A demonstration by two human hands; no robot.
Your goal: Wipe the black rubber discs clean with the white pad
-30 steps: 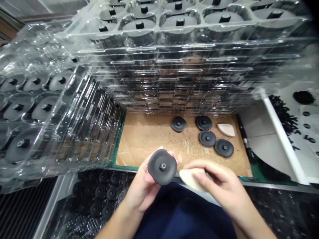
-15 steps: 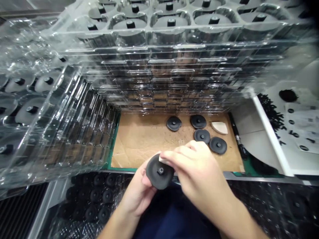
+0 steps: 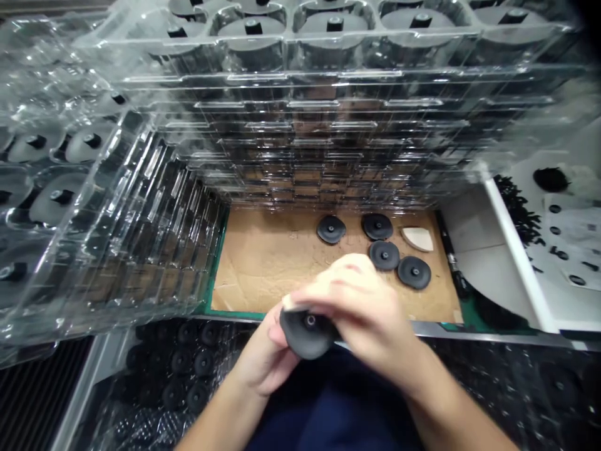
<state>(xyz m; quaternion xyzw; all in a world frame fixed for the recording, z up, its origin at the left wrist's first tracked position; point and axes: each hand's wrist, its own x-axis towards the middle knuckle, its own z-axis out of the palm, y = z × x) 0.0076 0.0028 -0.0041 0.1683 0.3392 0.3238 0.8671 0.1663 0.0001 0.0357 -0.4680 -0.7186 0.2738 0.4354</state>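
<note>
My left hand [image 3: 263, 360] is closed round a round black disc [image 3: 303, 335] with a small metal hub at its middle, held over my lap. My right hand [image 3: 364, 319] lies across the disc's upper edge, fingers pressed together on a pale wedge-shaped pad [image 3: 287, 303] of which only a corner shows. Several more black discs [image 3: 384, 255] lie on the brown cardboard sheet [image 3: 263, 263] beyond my hands. A second pale wedge pad [image 3: 417, 238] rests to their right.
Stacks of clear plastic trays [image 3: 328, 125] filled with black discs rise behind and to the left [image 3: 70, 207]. A tray of discs [image 3: 178, 369] sits low at the left. A white bin [image 3: 516, 250] with small black parts stands at the right. A black marker [image 3: 451, 263] lies beside the cardboard.
My right hand has moved the pale pad from beside the disc onto it and leftward over its top edge. The disc now tilts more away from the camera.
</note>
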